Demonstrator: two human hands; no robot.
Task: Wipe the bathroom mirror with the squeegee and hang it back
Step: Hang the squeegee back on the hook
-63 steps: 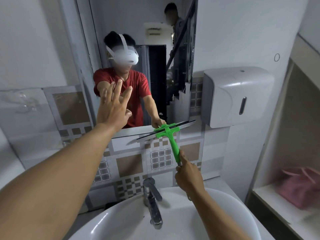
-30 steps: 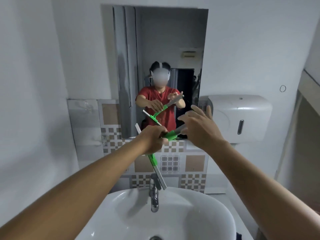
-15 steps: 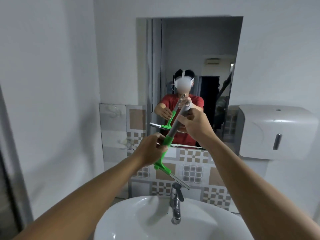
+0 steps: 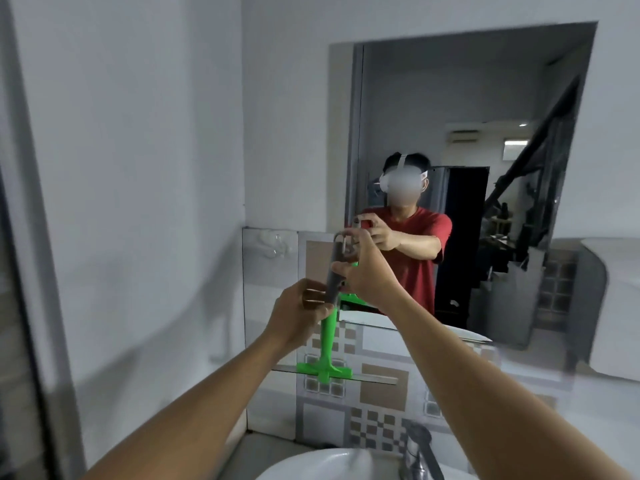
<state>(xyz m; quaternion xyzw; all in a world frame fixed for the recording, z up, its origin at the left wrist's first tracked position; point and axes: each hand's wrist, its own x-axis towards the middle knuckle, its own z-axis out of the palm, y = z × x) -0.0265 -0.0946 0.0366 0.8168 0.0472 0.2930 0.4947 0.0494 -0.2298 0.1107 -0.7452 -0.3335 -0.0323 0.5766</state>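
White bathroom wall, patterned tile band, mirror [image 4: 485, 98] ahead. Left hand [image 4: 298, 317] is wrapped closed around the squeegee [image 4: 327, 337] where grey grip meets green shaft; right hand [image 4: 367, 275] pinches the grip's top end, fingertips [image 4: 356, 242] at the hanging loop. Blade hangs below both hands, level, in front of the tiles — handle upright. Judgement: two-handed hold steadies the tool so the loop can be presented to a clear wall hook [image 4: 273, 242], left of the fingers. Basin [image 4: 311, 465] and tap [image 4: 419, 452] lie below.
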